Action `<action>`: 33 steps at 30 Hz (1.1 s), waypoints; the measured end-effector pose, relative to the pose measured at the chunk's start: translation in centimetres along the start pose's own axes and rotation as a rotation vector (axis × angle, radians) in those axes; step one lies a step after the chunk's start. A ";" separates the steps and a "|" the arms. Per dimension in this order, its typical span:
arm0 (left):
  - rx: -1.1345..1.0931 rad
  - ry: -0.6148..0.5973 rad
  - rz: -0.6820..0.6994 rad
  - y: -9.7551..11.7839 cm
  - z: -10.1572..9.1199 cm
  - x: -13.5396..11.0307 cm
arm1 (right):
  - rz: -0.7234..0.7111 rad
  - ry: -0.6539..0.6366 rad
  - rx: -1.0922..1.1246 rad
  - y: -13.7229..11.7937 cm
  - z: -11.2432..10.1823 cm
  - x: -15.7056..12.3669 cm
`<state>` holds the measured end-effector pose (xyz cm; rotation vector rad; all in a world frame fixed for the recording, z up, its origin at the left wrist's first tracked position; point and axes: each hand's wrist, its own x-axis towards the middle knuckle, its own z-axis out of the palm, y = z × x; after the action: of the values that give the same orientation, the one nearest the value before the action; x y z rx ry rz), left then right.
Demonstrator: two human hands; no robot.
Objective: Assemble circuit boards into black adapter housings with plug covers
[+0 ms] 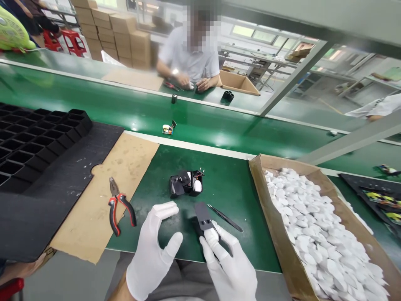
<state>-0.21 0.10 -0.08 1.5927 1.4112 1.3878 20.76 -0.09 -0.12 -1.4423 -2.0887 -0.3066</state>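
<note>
White gloves cover both hands. My right hand (227, 255) grips a black plastic case (203, 215) with a flat lid-like panel on its upper face. To its left, my left hand (155, 248) is held with thumb and fingers apart and nothing between them. Just beyond the hands stand small black housings (187, 184) with white pieces, wires and metal pins showing in them. Black tweezers (225, 218) lie on the green bench right of the held case. Red-and-black pliers (117, 205) rest on brown cardboard (94, 209) at the left.
A cardboard box (272, 221) of white pieces stands at right. Rows of black housings (40, 138) sit on a black board (72, 179) at left. Beyond runs a green belt (213, 129) carrying a small circuit board (168, 128). A person (191, 58) works across it.
</note>
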 end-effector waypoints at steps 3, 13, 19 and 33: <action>0.002 0.003 -0.004 0.0 -0.1 -0.1 | -0.001 0.001 0.017 -0.1 0.1 0.1; 0.016 0.017 0.002 0.2 0.0 0.0 | 0.029 0.001 0.020 -0.3 0.1 0.1; 0.010 0.009 -0.006 0.2 -0.1 -0.2 | 0.036 0.014 0.014 -0.3 -0.3 0.4; 0.007 0.009 0.001 0.1 -0.1 -0.1 | 0.082 -0.012 0.036 -0.7 0.1 -0.4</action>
<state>-0.31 -0.01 -0.01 1.5939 1.4221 1.3935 20.19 -0.63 -0.29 -1.5071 -2.0275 -0.2274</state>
